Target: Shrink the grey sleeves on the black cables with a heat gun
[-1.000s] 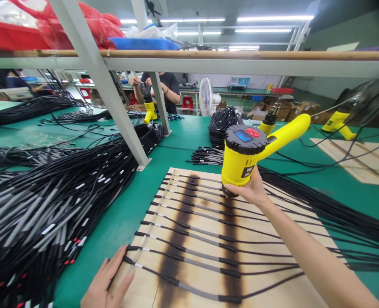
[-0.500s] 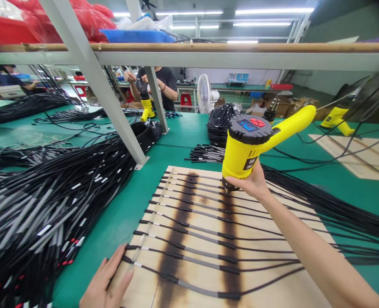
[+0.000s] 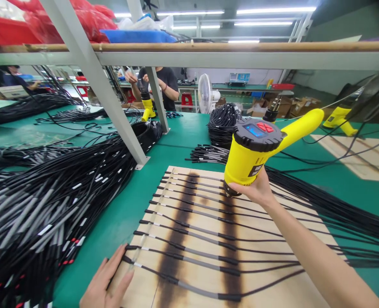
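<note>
My right hand (image 3: 260,188) is wrapped round the lower barrel of a yellow heat gun (image 3: 245,162). The gun's nozzle points down over the upper part of a wooden board (image 3: 205,233), above a dark scorched stripe. Across the board lie several black cables (image 3: 205,291) in a row, with grey and black sleeves on them. My left hand (image 3: 107,278) lies at the board's lower left edge, fingers stretched and thumb apart, close to the end of the nearest cable. A thin clear strip (image 3: 150,218) runs over the cable ends.
Bundled black cables (image 3: 80,179) cover the green table (image 3: 125,205) to the left. A metal post (image 3: 112,102) rises from the table. Coiled cables (image 3: 223,122) sit behind the board. A second yellow heat gun (image 3: 340,119) lies at right. A co-worker (image 3: 166,87) is across the table.
The heat gun and my right hand have shifted slightly right and down, and the gun leans a little more. My left hand and the cables have stayed put.
</note>
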Motion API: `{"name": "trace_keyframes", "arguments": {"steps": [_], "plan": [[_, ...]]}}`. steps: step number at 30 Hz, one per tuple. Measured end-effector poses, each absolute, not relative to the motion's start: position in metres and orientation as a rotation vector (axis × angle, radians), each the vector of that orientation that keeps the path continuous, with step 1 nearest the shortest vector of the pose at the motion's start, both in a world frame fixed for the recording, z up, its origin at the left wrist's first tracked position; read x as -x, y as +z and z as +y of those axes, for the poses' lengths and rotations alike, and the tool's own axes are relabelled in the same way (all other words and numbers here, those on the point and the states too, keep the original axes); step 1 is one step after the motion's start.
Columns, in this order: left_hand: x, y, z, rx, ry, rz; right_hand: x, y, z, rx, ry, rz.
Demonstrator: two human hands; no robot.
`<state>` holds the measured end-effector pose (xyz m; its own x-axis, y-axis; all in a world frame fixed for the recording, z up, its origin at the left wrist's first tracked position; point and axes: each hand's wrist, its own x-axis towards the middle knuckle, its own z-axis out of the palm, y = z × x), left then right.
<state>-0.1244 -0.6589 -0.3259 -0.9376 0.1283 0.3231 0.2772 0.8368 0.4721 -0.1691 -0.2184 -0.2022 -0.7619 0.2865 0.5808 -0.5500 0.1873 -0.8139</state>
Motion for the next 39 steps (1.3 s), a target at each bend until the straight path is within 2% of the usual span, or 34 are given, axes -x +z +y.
{"name": "trace_keyframes", "arguments": {"steps": [33, 39], "plan": [[0.124, -0.324, -0.656, 0.291, -0.762, -2.752, 0.171, -0.207, -0.214, -0.189, 1.613, -1.810], [0.124, -0.324, -0.655, 0.265, -0.759, -2.758, 0.165, -0.208, -0.223, -0.178, 1.703, -1.809]]}}
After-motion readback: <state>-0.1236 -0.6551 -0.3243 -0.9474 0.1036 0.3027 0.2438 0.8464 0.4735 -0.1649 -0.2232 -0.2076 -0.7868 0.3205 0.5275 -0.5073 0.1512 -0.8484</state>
